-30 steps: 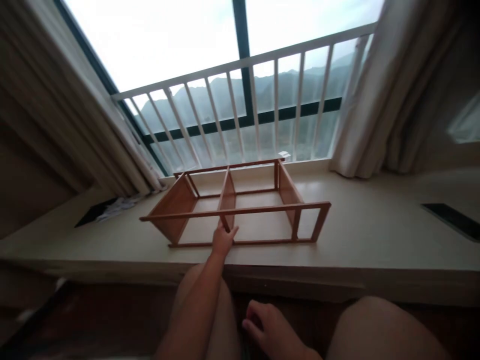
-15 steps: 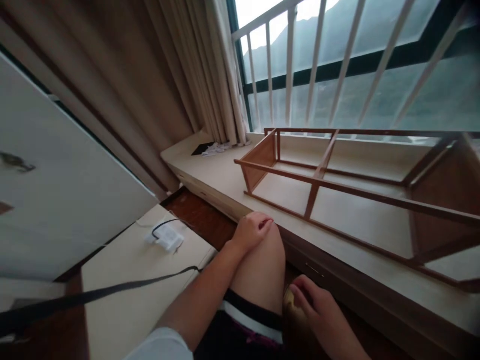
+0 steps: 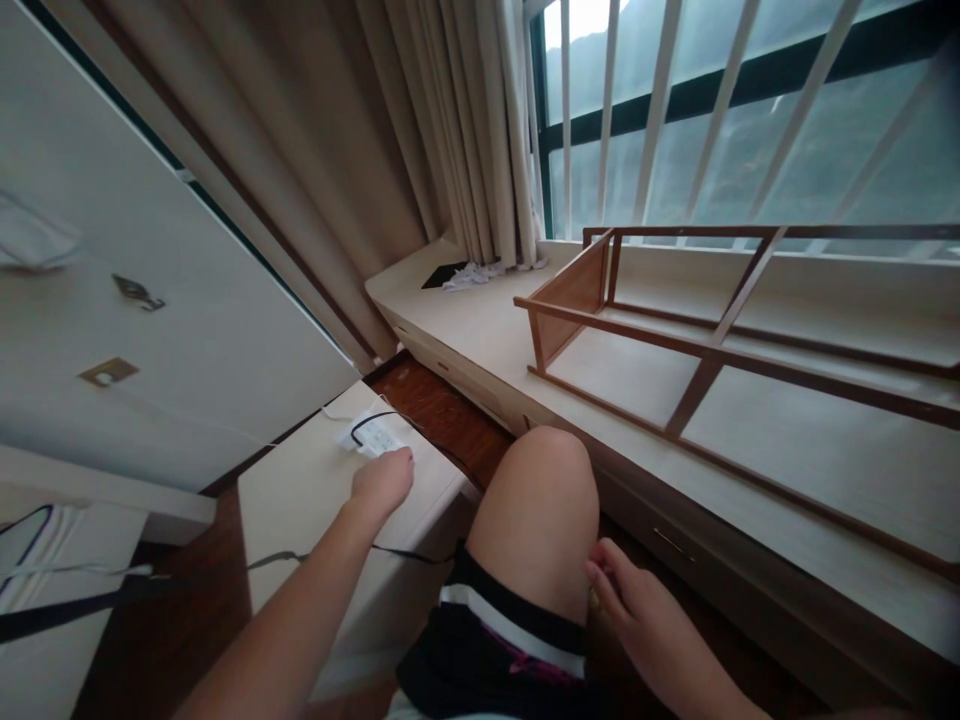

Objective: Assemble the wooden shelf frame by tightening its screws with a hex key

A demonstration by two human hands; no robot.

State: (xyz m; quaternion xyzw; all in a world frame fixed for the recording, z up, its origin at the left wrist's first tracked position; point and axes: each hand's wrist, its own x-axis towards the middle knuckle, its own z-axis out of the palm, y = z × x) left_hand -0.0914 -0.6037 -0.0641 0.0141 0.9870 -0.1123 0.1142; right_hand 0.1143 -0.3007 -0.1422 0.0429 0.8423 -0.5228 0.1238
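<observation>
My left hand [image 3: 384, 485] is over the small cream table, fingers curled down and mostly hidden from me. Just past it lies a white, plastic-looking item [image 3: 375, 435] with a black cord [image 3: 365, 422] curving over it; I cannot tell whether the hand touches it. My right hand [image 3: 626, 595] is low beside my bare knee [image 3: 551, 480], its thumb and fingers drawn together. Anything pinched there is too small or hidden to name.
A brown wooden frame [image 3: 709, 350] lies on the long cream window bench [image 3: 480, 310]. The small table [image 3: 300, 495] stands to my left, with a dark strap [image 3: 405, 552] across its edge. Curtains [image 3: 465, 130] hang behind, and white bars [image 3: 656, 110] cross the window.
My left hand has left my knee and moved left over the small table to the white item. My right hand stays by my thigh. The view has turned left.
</observation>
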